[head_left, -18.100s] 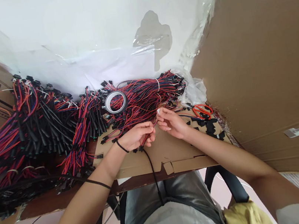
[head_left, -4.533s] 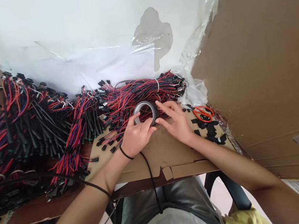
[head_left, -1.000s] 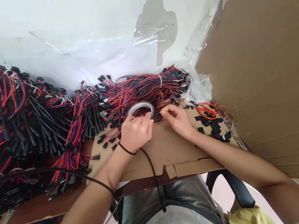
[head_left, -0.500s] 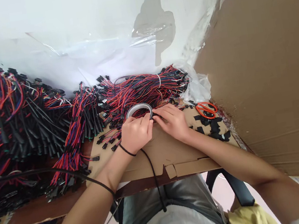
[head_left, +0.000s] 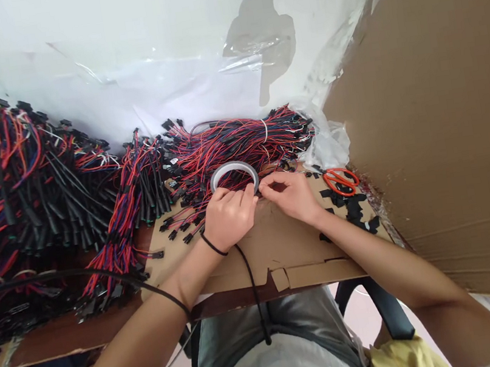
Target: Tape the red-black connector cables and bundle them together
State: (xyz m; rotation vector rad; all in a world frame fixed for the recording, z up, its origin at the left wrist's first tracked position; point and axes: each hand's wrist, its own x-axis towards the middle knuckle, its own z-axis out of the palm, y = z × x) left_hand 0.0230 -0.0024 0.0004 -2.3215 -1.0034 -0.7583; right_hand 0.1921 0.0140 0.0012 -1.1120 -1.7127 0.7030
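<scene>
My left hand (head_left: 230,217) is closed around the lower edge of a roll of tape (head_left: 232,167), a ring with a pale core and dark outer face. Close beside it on the right, my right hand (head_left: 290,195) has thumb and forefinger pinched together near the roll's edge. Whatever lies in that pinch is too small to make out. Just behind the roll is a tied bundle of red, blue and black wires (head_left: 231,136) with black connectors. Below my left wrist a black cable (head_left: 249,269) hangs over the table edge.
Orange-handled scissors (head_left: 340,181) and black tape pieces (head_left: 354,209) lie on the right of the cardboard sheet (head_left: 291,244). Large wire bundles (head_left: 36,178) pile up at left. A clear plastic bag (head_left: 328,141) sits at the back, and a tall cardboard panel (head_left: 440,105) stands at right.
The tape roll has tilted more upright and shifted slightly right. My right fingers have drawn into a tighter pinch, slightly lower. The view has shifted a little.
</scene>
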